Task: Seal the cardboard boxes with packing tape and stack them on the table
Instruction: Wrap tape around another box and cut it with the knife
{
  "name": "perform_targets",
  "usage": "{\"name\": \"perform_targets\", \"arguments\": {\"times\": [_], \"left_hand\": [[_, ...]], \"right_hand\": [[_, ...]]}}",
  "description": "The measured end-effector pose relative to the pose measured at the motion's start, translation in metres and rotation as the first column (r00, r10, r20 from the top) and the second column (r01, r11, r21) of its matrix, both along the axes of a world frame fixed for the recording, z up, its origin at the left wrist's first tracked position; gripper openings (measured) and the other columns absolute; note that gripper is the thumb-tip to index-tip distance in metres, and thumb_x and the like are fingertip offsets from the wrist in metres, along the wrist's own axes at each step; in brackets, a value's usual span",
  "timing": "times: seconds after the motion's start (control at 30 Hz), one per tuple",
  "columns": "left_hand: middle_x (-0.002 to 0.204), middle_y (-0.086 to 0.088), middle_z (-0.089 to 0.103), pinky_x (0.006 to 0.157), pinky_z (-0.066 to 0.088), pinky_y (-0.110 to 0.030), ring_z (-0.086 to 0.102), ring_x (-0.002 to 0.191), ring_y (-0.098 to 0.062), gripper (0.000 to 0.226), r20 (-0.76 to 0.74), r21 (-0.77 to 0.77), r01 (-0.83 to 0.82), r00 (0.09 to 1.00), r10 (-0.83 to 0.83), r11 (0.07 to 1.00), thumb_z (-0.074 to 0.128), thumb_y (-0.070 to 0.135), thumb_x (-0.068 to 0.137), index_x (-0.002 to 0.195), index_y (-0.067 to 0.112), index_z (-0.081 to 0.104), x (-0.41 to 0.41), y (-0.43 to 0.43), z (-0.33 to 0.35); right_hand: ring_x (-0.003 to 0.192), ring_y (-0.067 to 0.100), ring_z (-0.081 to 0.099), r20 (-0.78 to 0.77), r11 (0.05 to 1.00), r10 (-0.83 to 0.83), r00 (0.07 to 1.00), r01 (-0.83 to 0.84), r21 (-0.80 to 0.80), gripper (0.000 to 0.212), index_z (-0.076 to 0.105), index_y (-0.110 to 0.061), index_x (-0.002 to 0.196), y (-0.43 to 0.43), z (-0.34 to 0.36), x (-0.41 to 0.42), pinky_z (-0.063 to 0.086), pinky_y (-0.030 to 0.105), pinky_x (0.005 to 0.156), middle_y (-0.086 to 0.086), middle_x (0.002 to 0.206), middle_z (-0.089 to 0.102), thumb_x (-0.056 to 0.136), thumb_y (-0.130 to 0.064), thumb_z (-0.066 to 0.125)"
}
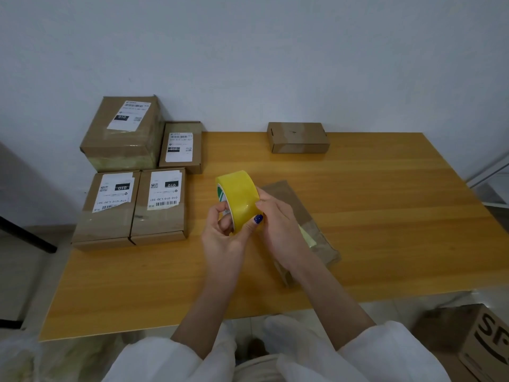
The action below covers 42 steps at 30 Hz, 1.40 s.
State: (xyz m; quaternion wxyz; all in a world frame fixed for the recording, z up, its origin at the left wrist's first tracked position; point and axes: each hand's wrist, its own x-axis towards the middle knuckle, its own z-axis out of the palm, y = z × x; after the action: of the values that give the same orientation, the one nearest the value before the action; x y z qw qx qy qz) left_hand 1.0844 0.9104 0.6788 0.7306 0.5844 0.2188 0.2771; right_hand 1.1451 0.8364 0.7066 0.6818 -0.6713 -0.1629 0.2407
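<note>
I hold a yellow roll of packing tape [239, 198] above the middle of the wooden table [385, 216]. My left hand [223, 238] grips the roll from below, fingers through its core and thumb on its outer face. My right hand [281, 224] holds the roll's right side, fingertips on the tape surface. Under my right hand lies a flat brown box [308, 224] with a strip of yellowish tape on it. Several labelled boxes sit at the table's left: a large one [124, 133], a small one [180, 147] and two side by side [107, 208] [159, 205].
A plain small box [298, 137] stands at the table's far edge by the white wall. On the floor at the lower right is a printed cardboard box [473, 343]. A dark bar [27, 232] runs off the left side.
</note>
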Motion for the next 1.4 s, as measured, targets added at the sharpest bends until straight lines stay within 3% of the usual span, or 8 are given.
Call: {"name": "perform_targets", "arguments": {"times": [0.13, 0.27, 0.53, 0.73, 0.97, 1.07, 1.17, 1.4], "left_hand": [[0.076, 0.005, 0.069, 0.066, 0.051, -0.018, 0.066, 0.069, -0.005, 0.034, -0.101, 0.264, -0.085, 0.988, 0.115, 0.961, 0.078, 0.005, 0.073, 0.092, 0.018, 0.053, 0.003, 0.001, -0.004], [0.080, -0.002, 0.070, 0.067, 0.055, -0.033, 0.067, 0.075, -0.016, 0.039, -0.170, 0.490, -0.141, 0.953, 0.252, 0.860, 0.082, 0.020, 0.071, 0.096, 0.017, 0.052, 0.005, 0.001, -0.009], [0.086, -0.001, 0.070, 0.062, 0.045, -0.021, 0.058, 0.075, -0.006, 0.037, -0.140, 0.649, -0.162, 0.935, 0.326, 0.743, 0.081, 0.019, 0.072, 0.098, 0.007, 0.059, 0.009, -0.004, -0.006], [0.083, 0.000, 0.072, 0.053, 0.034, -0.010, 0.053, 0.070, -0.002, 0.035, -0.142, 0.723, -0.125, 0.935, 0.324, 0.679, 0.082, 0.015, 0.071, 0.097, 0.008, 0.059, 0.010, -0.004, -0.007], [0.076, -0.003, 0.070, 0.052, 0.040, -0.024, 0.067, 0.064, -0.023, 0.042, -0.118, 0.815, -0.086, 0.943, 0.310, 0.574, 0.086, 0.009, 0.062, 0.093, 0.009, 0.059, 0.010, -0.002, -0.012], [0.072, -0.003, 0.068, 0.051, 0.041, -0.024, 0.066, 0.062, -0.024, 0.051, -0.098, 0.847, -0.082, 0.947, 0.305, 0.525, 0.087, 0.008, 0.059, 0.095, 0.015, 0.052, 0.009, 0.000, -0.015], [0.071, -0.004, 0.067, 0.050, 0.044, -0.027, 0.066, 0.061, -0.025, 0.057, -0.110, 0.855, -0.069, 0.945, 0.309, 0.514, 0.087, 0.008, 0.060, 0.096, 0.020, 0.045, 0.007, 0.002, -0.018], [0.063, -0.004, 0.064, 0.044, 0.042, -0.029, 0.060, 0.048, -0.025, 0.060, -0.163, 0.877, 0.000, 0.940, 0.298, 0.480, 0.087, 0.010, 0.059, 0.092, 0.022, 0.039, 0.006, 0.003, -0.020]], "right_hand": [[0.089, 0.005, 0.059, 0.544, 0.934, -0.055, 0.837, 0.237, -0.269, 0.033, 0.061, -0.008, 0.127, -0.010, -0.003, 0.005, 0.046, 0.012, 0.079, 0.007, 0.105, 0.068, 0.095, -0.005, 0.054], [0.082, 0.014, 0.065, 0.764, 0.884, -0.011, 0.645, 0.363, -0.294, 0.024, 0.069, 0.003, 0.109, -0.006, -0.007, 0.008, 0.042, 0.006, 0.081, 0.015, 0.097, 0.071, 0.087, 0.001, 0.061], [0.070, 0.026, 0.065, 0.805, 0.815, 0.037, 0.592, 0.448, -0.368, 0.015, 0.072, 0.003, 0.092, -0.002, -0.009, 0.002, 0.047, 0.026, 0.063, 0.015, 0.081, 0.069, 0.087, -0.003, 0.060], [0.081, 0.028, 0.060, 0.753, 0.748, 0.201, 0.627, 0.397, -0.531, 0.022, 0.069, 0.001, 0.100, -0.006, -0.004, 0.014, 0.046, 0.033, 0.068, 0.014, 0.090, 0.063, 0.098, -0.006, 0.048], [0.101, 0.024, 0.056, 0.692, 0.608, 0.418, 0.589, 0.385, -0.695, 0.022, 0.059, -0.004, 0.113, -0.011, 0.004, 0.020, 0.036, 0.023, 0.071, 0.009, 0.109, 0.058, 0.094, 0.001, 0.050], [0.079, 0.028, 0.063, 0.752, 0.610, 0.473, 0.459, 0.445, -0.655, 0.012, 0.066, 0.001, 0.087, -0.009, 0.009, 0.022, 0.037, 0.029, 0.058, 0.013, 0.084, 0.063, 0.077, 0.008, 0.068], [0.047, 0.021, 0.056, 0.787, 0.641, 0.497, 0.366, 0.456, -0.617, 0.032, 0.059, -0.008, 0.055, -0.008, 0.006, 0.028, 0.032, 0.023, 0.046, 0.004, 0.053, 0.056, 0.050, 0.005, 0.088], [0.047, 0.021, 0.054, 0.734, 0.641, 0.590, 0.336, 0.356, -0.679, 0.036, 0.053, -0.009, 0.051, -0.008, 0.008, 0.031, 0.036, 0.024, 0.049, 0.003, 0.051, 0.053, 0.048, -0.001, 0.087]]}}
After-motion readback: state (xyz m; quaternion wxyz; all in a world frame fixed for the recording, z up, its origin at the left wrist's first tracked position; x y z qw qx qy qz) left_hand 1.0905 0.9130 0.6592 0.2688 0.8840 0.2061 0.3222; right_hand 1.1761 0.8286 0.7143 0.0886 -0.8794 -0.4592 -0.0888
